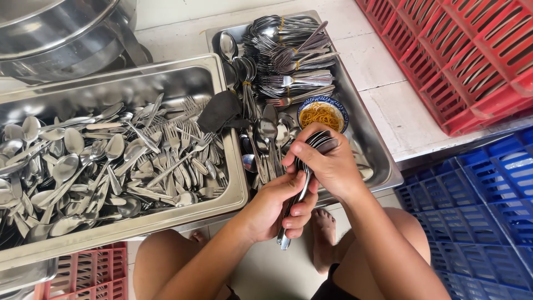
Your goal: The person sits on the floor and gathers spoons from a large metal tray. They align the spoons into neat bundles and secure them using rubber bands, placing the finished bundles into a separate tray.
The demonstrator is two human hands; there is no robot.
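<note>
Nearest the camera: bare knees and a bare foot point(323, 222) on the floor, seen between the forearms.

Left hand point(277, 208): fingers closed around the lower handles of a bundle of spoons point(308, 166); the handle ends stick out below the fist. Right hand point(327, 164): fingers closed over the upper part of the same bundle, just under the stacked bowls, which show above the knuckles. The bundle is held nearly upright, tilted slightly right, in front of the near edge of the right tray point(383, 166). Both hands touch each other.

Left of the hands: large steel tray point(233, 189), filled with loose spoons and forks point(111, 161) lying in all directions. Below its near edge, a red crate point(94, 269), partly cut off.

Right tray, behind the hands: a few loose spoons at the near end, a small blue-rimmed bowl point(322, 114) holding yellow-orange rubber bands, just beyond the right hand. A dark cloth point(222, 111) lies across the junction of the two trays. Farther back in the same tray: banded bundles of forks and spoons point(294, 61), stacked.

Both trays sit on a pale tabletop point(400, 116). Right: blue crate point(477, 205) low down, red crate point(472, 50) beyond it on the tabletop. Far left corner: large steel pot point(61, 33).
</note>
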